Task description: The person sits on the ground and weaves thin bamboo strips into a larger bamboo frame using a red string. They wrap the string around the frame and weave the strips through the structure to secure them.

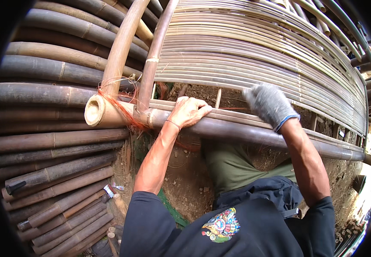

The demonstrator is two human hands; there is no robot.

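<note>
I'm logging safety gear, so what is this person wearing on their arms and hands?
The left hand is bare, with a thin band round the wrist. The right hand wears a grey knit glove with a blue cuff edge. Both forearms are bare below black sleeves.

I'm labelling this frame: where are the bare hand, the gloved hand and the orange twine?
left hand (pixel 188 112), head view, knuckles.
right hand (pixel 269 103), head view, back of glove.
orange twine (pixel 119 107), head view, strands over pole.

Your knit cloth glove (pixel 269 103) meets smooth, matt bamboo slats (pixel 254 51); frayed orange twine (pixel 117 105) binds the glossy pole (pixel 245 130).
</note>
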